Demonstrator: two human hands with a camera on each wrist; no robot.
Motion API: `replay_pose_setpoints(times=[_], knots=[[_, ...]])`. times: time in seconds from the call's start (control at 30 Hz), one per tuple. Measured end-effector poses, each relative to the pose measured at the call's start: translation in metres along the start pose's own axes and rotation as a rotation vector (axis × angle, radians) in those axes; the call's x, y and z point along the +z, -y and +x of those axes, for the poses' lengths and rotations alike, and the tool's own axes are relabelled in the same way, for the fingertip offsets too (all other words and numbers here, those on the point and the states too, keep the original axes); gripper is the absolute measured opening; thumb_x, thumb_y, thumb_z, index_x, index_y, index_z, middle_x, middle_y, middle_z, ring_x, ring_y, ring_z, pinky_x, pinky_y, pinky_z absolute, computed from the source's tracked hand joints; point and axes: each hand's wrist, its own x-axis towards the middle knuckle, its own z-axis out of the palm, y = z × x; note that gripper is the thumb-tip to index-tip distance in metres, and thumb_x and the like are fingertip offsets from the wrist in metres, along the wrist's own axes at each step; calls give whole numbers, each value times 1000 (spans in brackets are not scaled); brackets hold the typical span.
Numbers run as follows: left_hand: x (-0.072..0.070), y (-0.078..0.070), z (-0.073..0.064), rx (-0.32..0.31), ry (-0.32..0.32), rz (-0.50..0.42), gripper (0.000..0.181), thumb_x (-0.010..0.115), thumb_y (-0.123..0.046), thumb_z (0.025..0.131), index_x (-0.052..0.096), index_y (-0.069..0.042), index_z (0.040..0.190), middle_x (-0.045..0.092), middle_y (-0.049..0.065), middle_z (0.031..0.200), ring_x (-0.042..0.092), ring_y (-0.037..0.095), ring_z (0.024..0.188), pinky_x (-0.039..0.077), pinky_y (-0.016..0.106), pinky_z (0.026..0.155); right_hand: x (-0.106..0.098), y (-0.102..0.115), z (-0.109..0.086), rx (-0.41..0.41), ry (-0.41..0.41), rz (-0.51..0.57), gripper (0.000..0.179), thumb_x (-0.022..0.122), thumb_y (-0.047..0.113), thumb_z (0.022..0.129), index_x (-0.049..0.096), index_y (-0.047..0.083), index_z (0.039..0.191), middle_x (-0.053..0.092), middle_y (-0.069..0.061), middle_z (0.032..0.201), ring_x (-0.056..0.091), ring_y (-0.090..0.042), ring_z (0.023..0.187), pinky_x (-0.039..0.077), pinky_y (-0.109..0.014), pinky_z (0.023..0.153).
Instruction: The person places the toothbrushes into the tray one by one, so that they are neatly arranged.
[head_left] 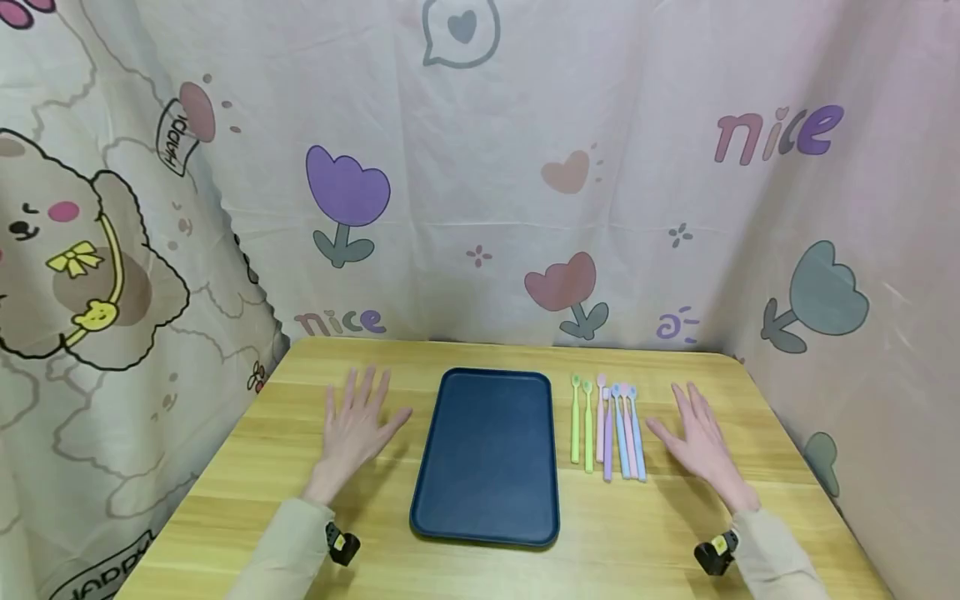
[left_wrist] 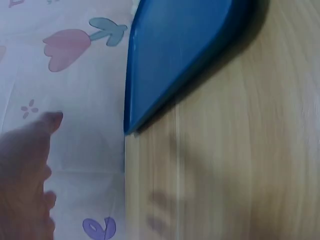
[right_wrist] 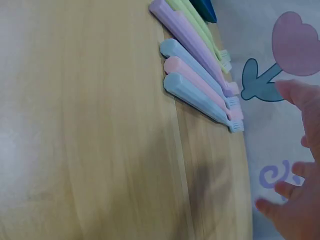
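Wooden table [head_left: 630, 542], bearing a dark blue tray [head_left: 487, 458]. Left hand [head_left: 356, 427]: left of the tray, fingers spread apart. Right hand [head_left: 701, 442]: well right of the tray, fingers likewise apart. Seven toothbrushes [head_left: 608, 446]: row just right of the tray.

seemingly seven toothbrushes [head_left: 607, 442], two hands [head_left: 355, 432], one tray [head_left: 487, 458], one table [head_left: 247, 475]

Seven pastel toothbrushes [head_left: 608, 442] lie side by side, right of a dark blue tray [head_left: 487, 458].
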Motion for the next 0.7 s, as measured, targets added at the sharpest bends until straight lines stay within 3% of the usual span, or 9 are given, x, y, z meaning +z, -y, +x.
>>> replay_pose_setpoints(times=[0.1,0.17,0.27,0.4,0.5,0.57,0.7], knots=[[-4,-5,2,39,58,-117,87,53,-61,95,23,-14,161,19,15,168,7,41,157,3,71,123,-2,-1,9,-17,23,120,89,64,38,96,15,-4,158,10,-39,160,22,-61,142,24,-76,113],[-2,-8,0,66,110,-250,88,59,-57,94,22,-13,162,22,17,167,11,44,155,10,71,122,-1,-2,12,2,41,196,88,68,31,95,18,-6,156,22,-41,155,36,-60,134,38,-72,108],[4,-8,-7,75,167,-495,86,69,-43,93,27,-8,159,35,21,161,28,46,150,26,67,120,2,-4,16,50,80,312,85,72,22,93,22,-8,154,37,-41,144,52,-55,120,54,-59,96],[14,-4,-14,-3,225,-837,75,75,-20,91,37,2,152,51,29,146,52,46,132,50,51,108,5,-8,17,117,130,404,82,74,18,91,25,-10,152,48,-39,134,61,-48,113,60,-37,87],[22,-1,-17,-82,254,-1016,69,76,-10,88,43,7,146,55,33,137,63,43,120,60,33,94,8,-12,19,132,152,451,82,74,14,90,26,-11,151,51,-38,131,64,-42,110,60,-26,82],[25,1,-19,-106,276,-1080,66,76,-7,87,45,11,143,56,35,133,66,40,114,60,25,86,11,-13,19,139,164,482,80,75,11,89,27,-11,150,53,-38,128,66,-37,107,60,-24,80],[30,3,-25,-96,319,-1114,64,76,-5,86,47,15,140,57,37,129,69,37,110,60,23,85,16,-14,21,165,170,538,78,75,7,87,31,-11,148,57,-35,124,67,-21,96,60,-24,79]])
